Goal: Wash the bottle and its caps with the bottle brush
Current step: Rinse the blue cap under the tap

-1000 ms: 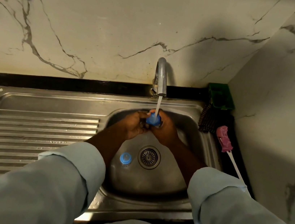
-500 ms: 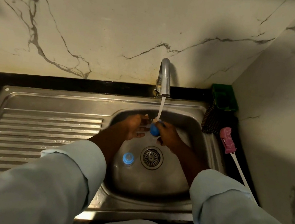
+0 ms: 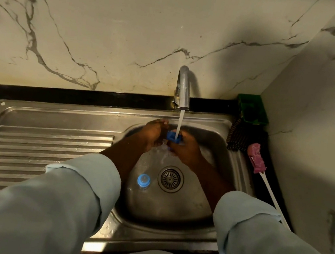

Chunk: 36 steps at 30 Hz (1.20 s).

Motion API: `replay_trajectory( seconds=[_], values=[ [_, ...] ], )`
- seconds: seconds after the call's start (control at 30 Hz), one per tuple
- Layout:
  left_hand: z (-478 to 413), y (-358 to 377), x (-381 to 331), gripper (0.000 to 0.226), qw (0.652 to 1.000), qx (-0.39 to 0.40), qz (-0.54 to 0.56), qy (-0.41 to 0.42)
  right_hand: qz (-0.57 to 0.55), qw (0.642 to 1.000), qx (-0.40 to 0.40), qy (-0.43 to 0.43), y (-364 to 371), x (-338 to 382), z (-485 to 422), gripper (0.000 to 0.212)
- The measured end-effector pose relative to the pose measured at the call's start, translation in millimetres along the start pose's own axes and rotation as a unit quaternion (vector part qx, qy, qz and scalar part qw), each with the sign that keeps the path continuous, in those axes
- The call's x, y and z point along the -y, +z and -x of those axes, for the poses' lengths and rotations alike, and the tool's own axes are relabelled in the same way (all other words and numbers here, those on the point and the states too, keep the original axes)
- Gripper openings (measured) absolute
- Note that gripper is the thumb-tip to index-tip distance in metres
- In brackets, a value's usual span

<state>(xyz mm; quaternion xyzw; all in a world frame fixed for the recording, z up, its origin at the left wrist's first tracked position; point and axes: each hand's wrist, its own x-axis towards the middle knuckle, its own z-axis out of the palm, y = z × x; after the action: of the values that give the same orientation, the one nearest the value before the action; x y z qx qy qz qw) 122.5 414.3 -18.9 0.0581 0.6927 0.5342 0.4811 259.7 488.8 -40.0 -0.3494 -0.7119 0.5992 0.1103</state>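
A blue cap [image 3: 173, 137] sits under the running stream from the tap [image 3: 183, 90]. My right hand [image 3: 187, 150] grips it from below and the right. My left hand [image 3: 153, 134] touches its left side with curled fingers. A clear bottle with a blue top [image 3: 143, 181] stands in the sink basin [image 3: 172, 209], left of the drain [image 3: 170, 178]. The bottle brush [image 3: 256, 158], pink sponge head and white handle, lies on the dark counter right of the basin.
A ribbed steel draining board [image 3: 47, 148] spans the left. A green holder [image 3: 251, 111] and a dark scrubber [image 3: 238, 139] sit in the back right corner. Marble walls close off the back and right.
The blue cap has stayed under the stream while both hands shifted around it; my left hand came back against the cap after parting slightly. The bottle and brush have not moved.
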Motion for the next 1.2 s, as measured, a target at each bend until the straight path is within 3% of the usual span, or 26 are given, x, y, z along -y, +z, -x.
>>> replay_trajectory(
  seconds=[0.07, 0.17, 0.4, 0.73, 1.0, 1.2],
  values=[
    [1.9, -0.3, -8.1, 0.024, 1.000, 0.013, 0.025, 0.014, 0.110, 0.989, -0.024, -0.095, -2.8, -7.4, -0.3, 0.036],
    [3.1, 0.6, -22.3, 0.029, 0.999, 0.032, 0.030, 0.020, 0.123, 0.980, -0.040, -0.151, -2.5, -13.1, 0.6, 0.039],
    [-2.2, 7.5, -36.6, 0.017, 0.997, 0.051, 0.051, 0.007, 0.125, 0.973, -0.079, -0.176, -3.2, -13.0, 3.1, 0.043],
    [-9.0, 17.8, -49.5, 0.026, 0.996, 0.047, 0.077, 0.010, 0.130, 0.973, -0.088, -0.170, -8.5, -13.0, -4.1, 0.044],
    [-10.4, 15.7, -52.0, 0.021, 0.988, 0.065, -0.070, 0.117, 0.118, 0.975, -0.092, -0.164, -8.2, -12.1, -9.9, 0.045],
    [-1.8, 4.2, -71.2, 0.022, 0.925, 0.087, -0.307, 0.206, 0.119, 0.967, -0.098, -0.201, 1.4, -7.5, -10.7, 0.041]
  ],
)
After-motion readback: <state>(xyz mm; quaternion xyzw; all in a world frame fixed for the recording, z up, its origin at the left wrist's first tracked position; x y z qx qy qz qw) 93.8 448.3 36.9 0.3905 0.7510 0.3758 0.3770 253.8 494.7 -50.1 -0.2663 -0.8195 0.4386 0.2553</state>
